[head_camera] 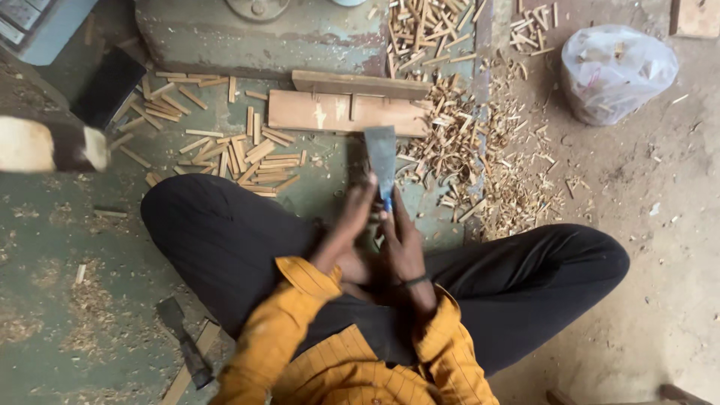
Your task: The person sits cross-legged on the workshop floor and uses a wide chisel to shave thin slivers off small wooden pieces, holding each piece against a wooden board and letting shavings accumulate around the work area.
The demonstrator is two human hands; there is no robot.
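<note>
I sit cross-legged on a green floor in black trousers and an orange shirt. A flat grey metal blade (381, 154) with a blue handle points away from me, over my lap. My right hand (405, 244), with a dark band at the wrist, grips the handle from the right. From the left, my left hand (349, 225) closes around the base of the blade, fingers pressed to it. Whether a small piece of wood is pinched between my hands is hidden.
Two wooden planks (349, 112) lie just beyond the blade. Several cut sticks (247, 154) lie to their left and curled shavings (465, 150) to the right. A knotted plastic bag (615, 71) sits far right. A second metal blade (184, 341) lies by my left knee, a log end (45, 142) at far left.
</note>
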